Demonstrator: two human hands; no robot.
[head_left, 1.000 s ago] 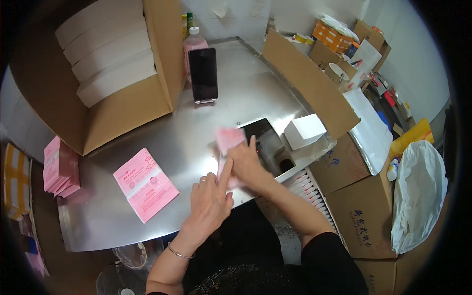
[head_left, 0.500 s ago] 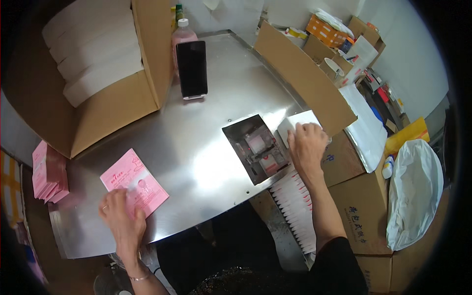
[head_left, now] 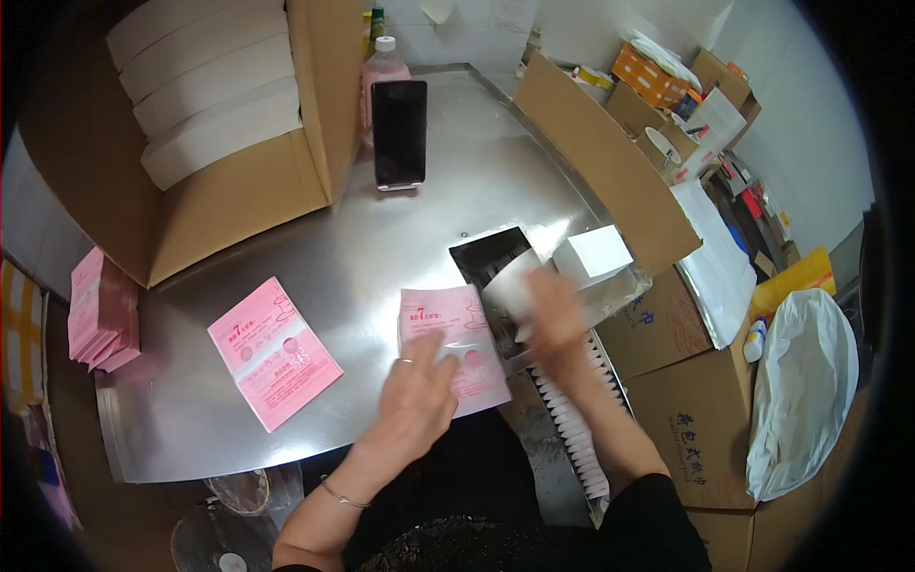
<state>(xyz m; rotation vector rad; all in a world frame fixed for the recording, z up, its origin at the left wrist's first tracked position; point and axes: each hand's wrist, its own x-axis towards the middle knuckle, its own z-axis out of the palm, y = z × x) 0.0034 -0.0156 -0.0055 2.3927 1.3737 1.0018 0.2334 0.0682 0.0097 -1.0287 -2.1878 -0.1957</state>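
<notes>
My left hand (head_left: 416,386) lies on a pink printed packet (head_left: 484,377) near the front edge of the metal table, its fingers apart and pressing on the top. A blurred piece of folded white tissue (head_left: 512,286) is in my right hand (head_left: 558,329), over the dark rectangular opening (head_left: 477,250) in the table top. The smear of motion hides how those fingers grip it. Beside the opening, to the right, sits a white block of folded tissue (head_left: 593,255). More pink printed packets (head_left: 274,355) lie in a pile to the left.
A large cardboard box (head_left: 238,205) with white tissue stacks stands at the back left. Pink packets (head_left: 100,310) are bundled by its corner. A phone (head_left: 399,133) stands before a bottle (head_left: 383,69). Right are a cardboard flap (head_left: 610,157), cartons (head_left: 691,419) and a white bag (head_left: 801,391).
My left hand has moved right from the pile, and a pink packet now lies under it. My right hand has come left and nearer from the white block, with folded tissue. The view has shifted slightly.
</notes>
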